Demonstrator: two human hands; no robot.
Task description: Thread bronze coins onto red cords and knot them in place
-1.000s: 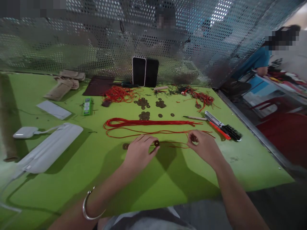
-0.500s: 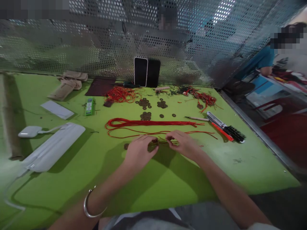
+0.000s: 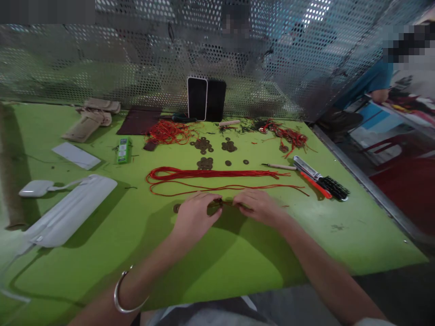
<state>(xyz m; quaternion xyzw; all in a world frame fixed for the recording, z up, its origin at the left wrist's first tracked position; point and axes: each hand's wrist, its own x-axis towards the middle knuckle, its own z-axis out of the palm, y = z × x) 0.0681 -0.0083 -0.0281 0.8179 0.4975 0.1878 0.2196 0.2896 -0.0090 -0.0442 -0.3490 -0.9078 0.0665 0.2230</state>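
Note:
My left hand (image 3: 199,212) pinches a small dark coin (image 3: 219,201) between thumb and fingers near the table's middle. To its right, my right hand (image 3: 256,206) is closed on a thin red cord (image 3: 228,203) that runs toward the coin. Another coin (image 3: 176,208) lies just left of my left hand, partly hidden by it. Beyond both hands a looped bundle of red cords (image 3: 217,173) stretches sideways, with loose red strands (image 3: 204,187) on its near side. Small piles of round coins (image 3: 205,164) sit behind the bundle.
Two phones (image 3: 197,98) lean against a perforated metal screen (image 3: 136,59). A brush (image 3: 335,188), orange tool (image 3: 316,184) and thin awl (image 3: 280,167) lie right. A white power strip (image 3: 73,210) and green box (image 3: 123,151) are left. A person (image 3: 370,83) sits beyond.
My right hand's fingers have closed further together and shifted slightly left. My left hand keeps its pinch, and the camera view has shifted a little.

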